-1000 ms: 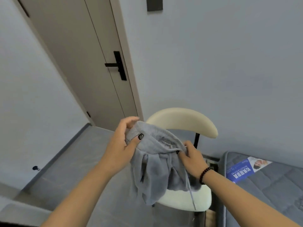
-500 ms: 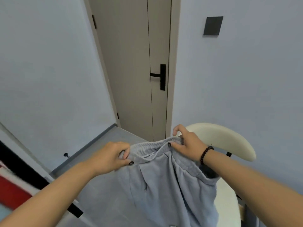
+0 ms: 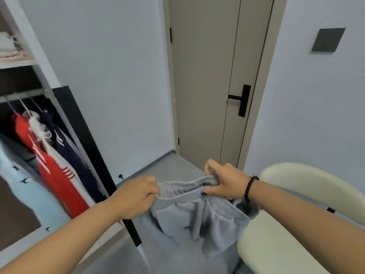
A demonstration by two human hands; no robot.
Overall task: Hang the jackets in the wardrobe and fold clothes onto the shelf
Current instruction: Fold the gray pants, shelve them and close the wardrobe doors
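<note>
Grey sweatpants (image 3: 199, 216) hang in front of me by their elastic waistband. My left hand (image 3: 134, 196) pinches the waistband's left end and my right hand (image 3: 225, 180), with a dark bead bracelet on the wrist, grips its right end, so the band is stretched between them. The legs drop below and partly rest against the chair. At the left the wardrobe (image 3: 45, 91) stands open. Red, white and dark jackets (image 3: 53, 155) hang from its rail. Folded pale clothes (image 3: 9, 48) lie on the shelf above the rail.
A cream chair (image 3: 280, 240) with a curved backrest stands at the lower right, close to my right arm. The wardrobe's dark door edge (image 3: 94, 161) juts out toward my left hand. A closed beige door (image 3: 209, 80) with a black handle is ahead, and grey floor lies between.
The view has swung left, bringing the open wardrobe into sight. My hands have moved from a bunched grip to the two ends of the waistband and pulled it straight.
</note>
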